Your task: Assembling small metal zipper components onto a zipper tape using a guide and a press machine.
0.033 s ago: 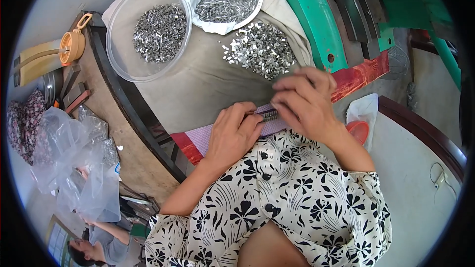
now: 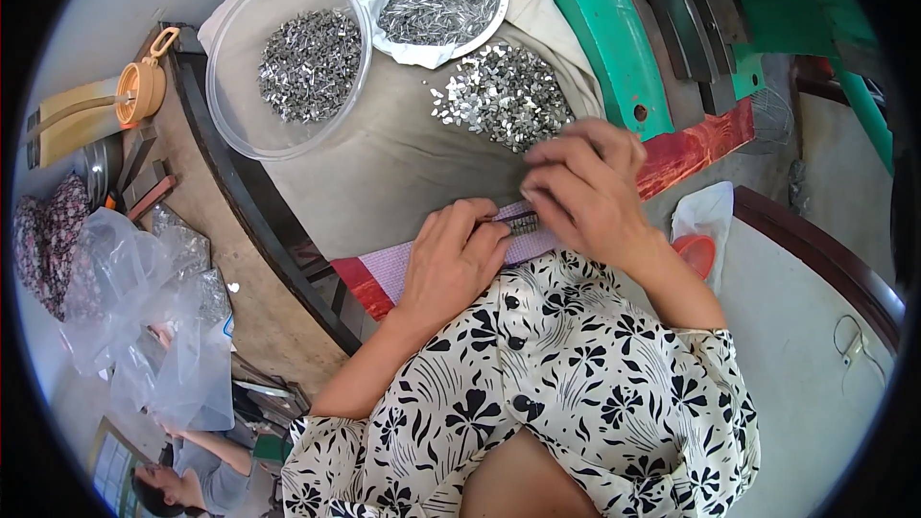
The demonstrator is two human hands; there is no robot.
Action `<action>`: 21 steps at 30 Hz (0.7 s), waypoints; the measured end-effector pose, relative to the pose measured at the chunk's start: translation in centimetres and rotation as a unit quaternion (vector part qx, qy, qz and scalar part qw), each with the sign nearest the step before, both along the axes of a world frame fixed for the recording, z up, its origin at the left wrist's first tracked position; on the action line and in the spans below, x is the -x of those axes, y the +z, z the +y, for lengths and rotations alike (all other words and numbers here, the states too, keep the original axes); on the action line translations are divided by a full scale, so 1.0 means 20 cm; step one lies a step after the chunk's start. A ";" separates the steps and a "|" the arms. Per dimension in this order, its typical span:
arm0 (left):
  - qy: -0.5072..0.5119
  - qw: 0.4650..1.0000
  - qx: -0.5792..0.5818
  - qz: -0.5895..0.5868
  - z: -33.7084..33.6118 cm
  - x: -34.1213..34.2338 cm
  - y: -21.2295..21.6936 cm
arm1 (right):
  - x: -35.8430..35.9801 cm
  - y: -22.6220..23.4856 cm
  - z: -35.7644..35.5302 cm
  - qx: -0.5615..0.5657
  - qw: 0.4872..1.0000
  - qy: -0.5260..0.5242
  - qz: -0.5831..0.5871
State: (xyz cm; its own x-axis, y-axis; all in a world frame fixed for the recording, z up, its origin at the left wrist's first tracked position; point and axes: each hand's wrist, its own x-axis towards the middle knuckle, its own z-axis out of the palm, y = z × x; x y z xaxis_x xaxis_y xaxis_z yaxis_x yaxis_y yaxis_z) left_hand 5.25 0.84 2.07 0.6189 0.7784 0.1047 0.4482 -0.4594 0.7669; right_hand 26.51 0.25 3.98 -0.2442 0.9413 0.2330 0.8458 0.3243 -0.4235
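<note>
My left hand (image 2: 453, 254) rests on the lilac cloth at the near edge of the work surface. Its thumb and fingers close on a narrow dark holder (image 2: 523, 223) with a row of small metal pieces along it. Just right of and above that holder is my right hand (image 2: 593, 194), fingers curled together and blurred at the tips. Whatever it pinches cannot be made out. Beyond it lies a loose pile of small shiny metal pieces (image 2: 504, 96) on the grey cloth (image 2: 384, 173).
A clear plastic tub (image 2: 225, 67) of small grey metal pieces stands far left. Beside it is a lined round bowl (image 2: 501, 0) of thin metal pins. A green machine (image 2: 595, 29) borders the right. Plastic bags (image 2: 163, 326) lie left; another person (image 2: 206, 470) sits lower left.
My right hand has shifted slightly up and to the left, its fingers still curled. The left hand and the holder stay in place.
</note>
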 end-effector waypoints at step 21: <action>-0.010 0.998 -0.053 0.033 0.01 -0.07 0.00 | -0.05 0.00 -0.02 0.034 0.999 0.019 -0.005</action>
State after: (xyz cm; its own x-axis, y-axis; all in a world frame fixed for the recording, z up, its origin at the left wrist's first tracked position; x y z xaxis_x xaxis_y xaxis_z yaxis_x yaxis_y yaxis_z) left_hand 6.60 0.97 1.98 0.6420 0.7532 0.1430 0.4871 -0.5448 0.6826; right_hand 27.41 -0.21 4.05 -0.2817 0.9449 0.1670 0.8378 0.3270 -0.4372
